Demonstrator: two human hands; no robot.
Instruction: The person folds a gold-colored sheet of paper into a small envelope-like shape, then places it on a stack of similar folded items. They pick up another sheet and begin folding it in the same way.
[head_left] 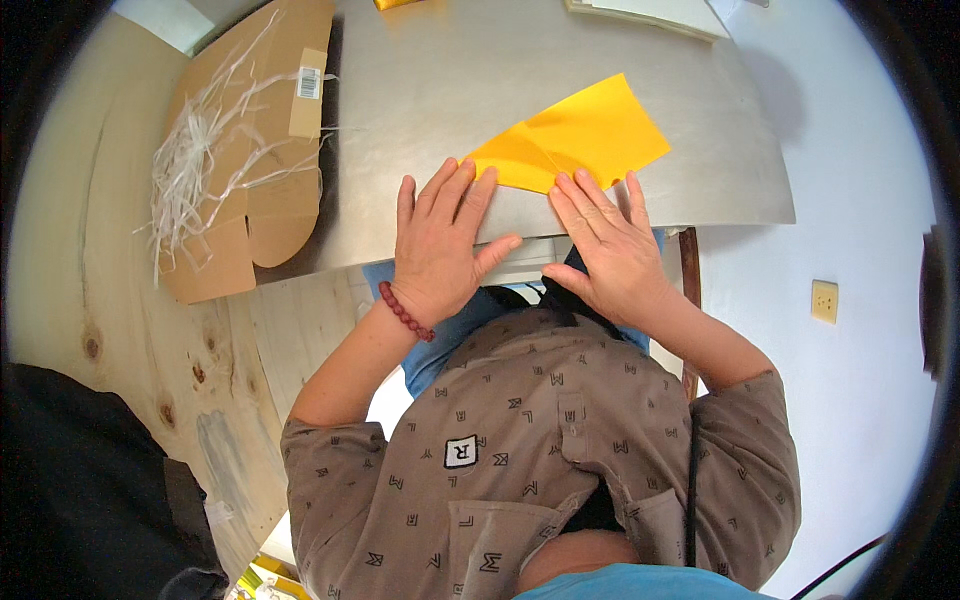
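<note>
A folded sheet of bright yellow paper [590, 130] lies aslant on the grey metal table, close to its front edge. One crease runs across its middle, and its left end tapers toward my left hand. My left hand [443, 215] rests flat with spread fingers, the fingertips touching the paper's lower left end. A dark red bead bracelet [405, 312] circles that wrist. My right hand [605, 235] is also stretched out, its fingertips on the paper's lower edge near the crease. Neither hand grips anything.
On the left, a brown cardboard piece [285, 215] carries a tangle of white plastic strips [195, 150]. White sheets [660, 12] lie at the table's far right, and another yellow piece [392, 3] shows at the far edge. A wall with a socket [824, 301] stands to the right.
</note>
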